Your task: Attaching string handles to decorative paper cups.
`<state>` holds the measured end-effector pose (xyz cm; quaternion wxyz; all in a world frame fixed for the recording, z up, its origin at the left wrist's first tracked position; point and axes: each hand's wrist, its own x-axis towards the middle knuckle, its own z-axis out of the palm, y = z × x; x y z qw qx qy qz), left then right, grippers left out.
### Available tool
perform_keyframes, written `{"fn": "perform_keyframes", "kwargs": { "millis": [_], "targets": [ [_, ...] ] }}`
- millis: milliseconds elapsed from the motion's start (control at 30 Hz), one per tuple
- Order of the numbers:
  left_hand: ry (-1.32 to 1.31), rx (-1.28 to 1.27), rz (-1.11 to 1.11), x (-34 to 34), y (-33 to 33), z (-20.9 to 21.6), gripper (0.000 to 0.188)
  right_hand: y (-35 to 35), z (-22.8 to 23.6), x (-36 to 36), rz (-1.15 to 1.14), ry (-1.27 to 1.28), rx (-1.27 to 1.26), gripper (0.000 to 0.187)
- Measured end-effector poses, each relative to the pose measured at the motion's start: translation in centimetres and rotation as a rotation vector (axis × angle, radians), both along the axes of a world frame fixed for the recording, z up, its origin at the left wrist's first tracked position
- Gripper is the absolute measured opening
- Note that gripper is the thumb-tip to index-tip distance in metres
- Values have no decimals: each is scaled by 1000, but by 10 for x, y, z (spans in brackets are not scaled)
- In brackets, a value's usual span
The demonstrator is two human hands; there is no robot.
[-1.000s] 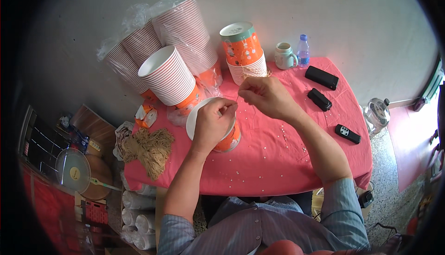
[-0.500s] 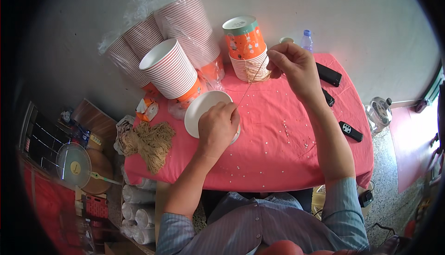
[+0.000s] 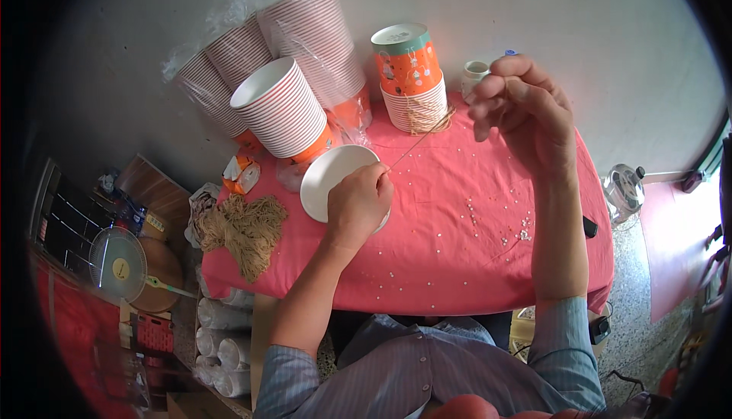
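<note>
My left hand (image 3: 358, 199) is closed, its fingertips pinching a thin brown string (image 3: 415, 145) beside the rim of a white paper bucket (image 3: 320, 183). From there the string slants up and right toward an upside-down orange and green paper bucket (image 3: 408, 68), which sits on a white striped one with strands looped round it. My right hand (image 3: 534, 114) is raised to the right of these buckets. Its fingers are curled but apart, and I see nothing between them. A bundle of tan strings (image 3: 248, 232) lies left of my left hand.
Tall stacks of striped paper buckets (image 3: 282, 110), some in clear plastic, stand at the back left. Small white bits (image 3: 524, 234) dot the pink tablecloth (image 3: 427, 266). A small jar (image 3: 474, 74) is behind my right hand. A mesh fan (image 3: 118, 266) stands at the left.
My right hand has moved right and opened, letting go of the string's upper end. That end now hangs lower, near the bucket. My left hand stays almost in place, still pinching.
</note>
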<state>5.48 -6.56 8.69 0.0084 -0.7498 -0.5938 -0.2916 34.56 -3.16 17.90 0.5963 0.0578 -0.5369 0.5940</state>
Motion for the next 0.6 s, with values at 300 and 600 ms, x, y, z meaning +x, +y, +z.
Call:
{"fn": "perform_keyframes", "kwargs": {
  "millis": [300,600],
  "targets": [
    [-27,-2,-47,-5,4,-3,10,13,-3,11,-91,52,-3,22],
    [-14,-77,-23,0,-1,7,11,22,-5,23,-405,40,-57,22]
  ]
}}
